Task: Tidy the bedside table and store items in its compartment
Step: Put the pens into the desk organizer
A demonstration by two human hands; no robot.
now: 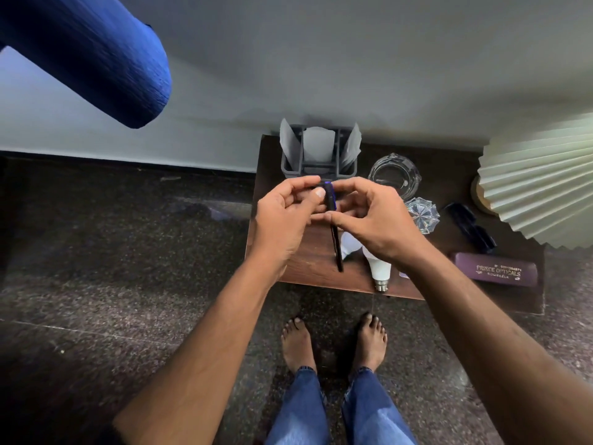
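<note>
Your hands hold a dark pen over the tabletop.
Left hand (285, 216) and right hand (369, 220) both pinch the pen (332, 220); a bulb (380, 268) lies at the tabletop's (308, 268) near edge.

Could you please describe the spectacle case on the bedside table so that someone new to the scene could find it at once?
Start at the pleated lamp shade over the right end of the wooden bedside table. Just in front of it, by the table's front right corner, lies the spectacle case. It is the only purple item there, long and flat, with pale printed lettering on its lid.

purple glasses case (494, 269): "PRINCE OPTICALS" in gold letters
smaller lines above and below it: too tiny to read
</note>
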